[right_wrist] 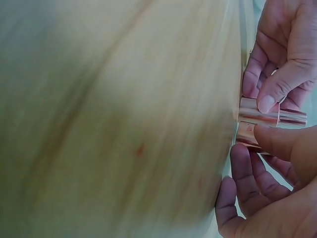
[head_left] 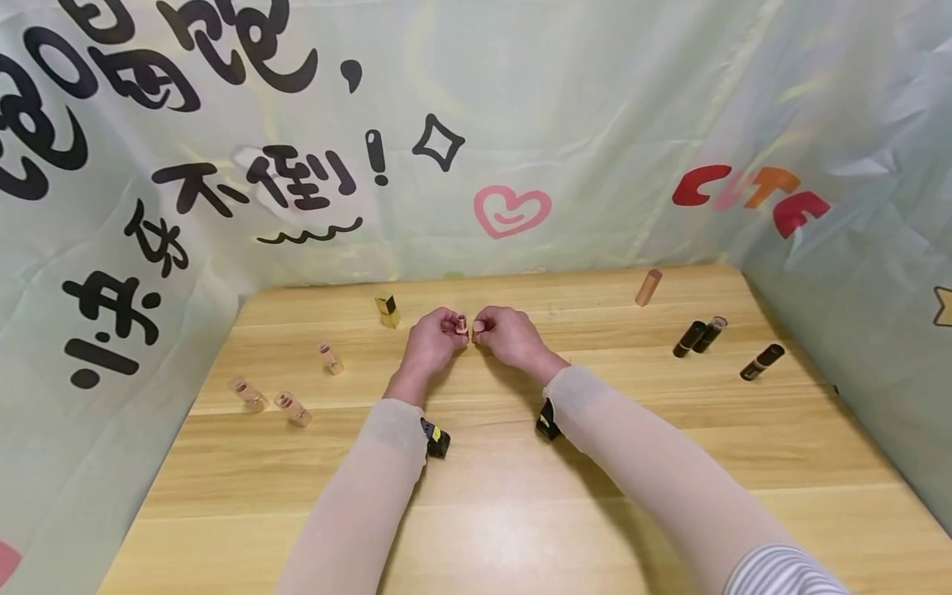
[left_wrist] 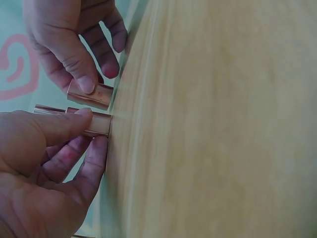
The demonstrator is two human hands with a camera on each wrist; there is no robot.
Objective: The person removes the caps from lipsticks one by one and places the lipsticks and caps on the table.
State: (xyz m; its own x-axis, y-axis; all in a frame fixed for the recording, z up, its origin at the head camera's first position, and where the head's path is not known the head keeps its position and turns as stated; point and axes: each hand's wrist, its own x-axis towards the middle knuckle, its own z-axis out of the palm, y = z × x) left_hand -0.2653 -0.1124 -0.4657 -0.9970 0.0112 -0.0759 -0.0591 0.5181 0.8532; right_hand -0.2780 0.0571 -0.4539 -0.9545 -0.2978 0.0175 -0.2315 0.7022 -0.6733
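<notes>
Rose-gold metal shines in the left wrist view, where the left hand comes from the lower left of the frame. Its thumb and bent fingers pinch a longer tube, whose narrower end points to the left edge. Above it, the right hand enters from the upper left and pinches a shorter piece, while some of its other fingers hang spread apart. The two metal pieces are side by side, very near; whether they touch, I cannot tell.

In the right wrist view, both hands are at the right side of the frame. The upper one is the left hand, with its thumb laid on the longer tube; the lower one is the right hand, clamped with thumb and finger on the shorter piece.

In the head view, the hands are close together near the middle of the frame, over the wooden table. At the left are three pink tubes, and a gold case is nearer to the left hand. At the right are three black tubes, with a copper-coloured tube higher in the frame.
</notes>
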